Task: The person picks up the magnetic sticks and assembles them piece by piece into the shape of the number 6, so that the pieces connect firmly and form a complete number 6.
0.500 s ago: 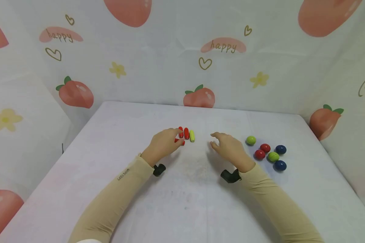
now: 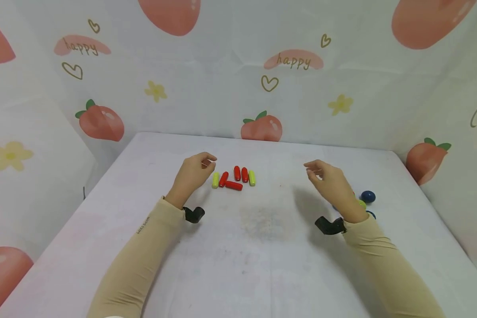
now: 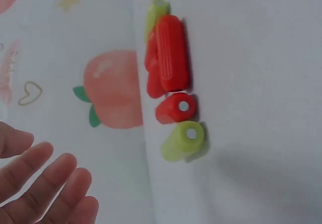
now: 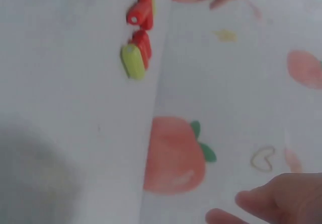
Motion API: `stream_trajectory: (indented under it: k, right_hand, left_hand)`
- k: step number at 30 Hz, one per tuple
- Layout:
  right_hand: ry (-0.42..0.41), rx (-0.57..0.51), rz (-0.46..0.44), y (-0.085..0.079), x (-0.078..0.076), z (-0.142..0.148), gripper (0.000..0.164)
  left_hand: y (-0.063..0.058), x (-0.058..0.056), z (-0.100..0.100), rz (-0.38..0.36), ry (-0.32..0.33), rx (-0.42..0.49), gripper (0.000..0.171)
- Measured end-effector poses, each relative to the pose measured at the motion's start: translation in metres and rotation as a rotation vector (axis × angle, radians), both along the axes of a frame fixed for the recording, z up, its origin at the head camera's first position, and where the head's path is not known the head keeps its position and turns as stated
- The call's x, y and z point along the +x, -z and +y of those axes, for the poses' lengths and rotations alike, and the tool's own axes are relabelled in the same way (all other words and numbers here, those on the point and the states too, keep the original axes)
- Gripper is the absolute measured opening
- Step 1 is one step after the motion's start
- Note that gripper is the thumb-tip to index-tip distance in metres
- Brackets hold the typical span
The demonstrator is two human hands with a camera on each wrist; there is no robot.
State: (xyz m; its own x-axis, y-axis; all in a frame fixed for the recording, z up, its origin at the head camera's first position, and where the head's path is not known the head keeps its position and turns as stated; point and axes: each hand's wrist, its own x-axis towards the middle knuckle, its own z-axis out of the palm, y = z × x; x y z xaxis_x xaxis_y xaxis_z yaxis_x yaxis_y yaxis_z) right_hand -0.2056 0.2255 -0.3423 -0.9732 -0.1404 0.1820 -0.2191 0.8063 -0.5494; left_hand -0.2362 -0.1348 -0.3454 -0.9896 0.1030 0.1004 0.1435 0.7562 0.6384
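Note:
Above the table, just left of a small cluster of sticks, my left hand [image 2: 194, 173] hovers with relaxed fingers and holds nothing. The cluster has several short red sticks, one lying crosswise [image 2: 233, 186], and two yellow-green sticks, one at the left end [image 2: 215, 180] and one at the right end [image 2: 252, 178]. In the left wrist view, the fingers [image 3: 55, 183] are apart from these sticks. My right hand [image 2: 331, 184], also holding nothing, is raised over the right side. It partly hides several round, egg-like pieces, among them a dark blue one [image 2: 368, 196] and a green one [image 2: 361, 204].
White cloth covers the table [image 2: 238, 265]. A printed curtain [image 2: 222, 88] with peaches and hearts rises behind its far edge and at both sides. Each wrist carries a black camera mount, such as the right one [image 2: 329, 225].
Both hands have moved apart: the left up and leftward, uncovering the left-hand sticks, the right up and rightward, now covering part of the round pieces.

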Motion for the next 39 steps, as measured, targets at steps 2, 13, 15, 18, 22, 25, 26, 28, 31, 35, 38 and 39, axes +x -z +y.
stream_trajectory:
  k: [2, 13, 15, 18, 22, 25, 26, 28, 31, 35, 38, 39]
  right_hand:
    - [0.013, -0.059, 0.029, -0.002, 0.001, 0.010, 0.028]
    - [0.000, -0.137, 0.048, 0.013, 0.011, 0.057, 0.038]
    - [-0.008, -0.120, 0.030, 0.017, 0.015, 0.063, 0.039]
    - [-0.011, -0.098, -0.007, 0.021, 0.020, 0.069, 0.042]
    - [-0.017, -0.070, -0.031, 0.026, 0.027, 0.073, 0.043]
    - [-0.014, -0.039, -0.040, 0.029, 0.029, 0.075, 0.042]
    - [-0.008, -0.023, -0.046, 0.030, 0.030, 0.076, 0.041]
    - [-0.008, -0.011, -0.058, 0.032, 0.031, 0.077, 0.041]
    - [-0.005, 0.011, -0.070, 0.033, 0.031, 0.079, 0.041]
    - [-0.017, 0.025, -0.072, 0.036, 0.032, 0.080, 0.043]
    - [-0.029, 0.034, -0.068, 0.038, 0.033, 0.081, 0.042]
    - [-0.034, 0.041, -0.064, 0.038, 0.033, 0.082, 0.042]
  left_hand:
    - [0.003, -0.003, -0.004, -0.007, -0.017, 0.042, 0.030]
    - [0.021, -0.008, -0.014, -0.138, -0.080, 0.172, 0.041]
    - [0.022, -0.008, -0.014, -0.162, -0.079, 0.180, 0.041]
    - [0.025, -0.008, -0.015, -0.198, -0.080, 0.182, 0.041]
    - [0.029, -0.010, -0.015, -0.253, -0.073, 0.162, 0.041]
    - [0.031, -0.012, -0.013, -0.297, -0.070, 0.150, 0.042]
    - [0.032, -0.012, -0.012, -0.309, -0.070, 0.145, 0.042]
    - [0.032, -0.013, -0.011, -0.335, -0.078, 0.147, 0.042]
    - [0.030, -0.014, -0.008, -0.361, -0.091, 0.151, 0.042]
    - [0.031, -0.015, -0.006, -0.381, -0.096, 0.138, 0.042]
    - [0.033, -0.017, -0.005, -0.396, -0.098, 0.119, 0.043]
    - [0.033, -0.017, -0.005, -0.400, -0.101, 0.112, 0.043]
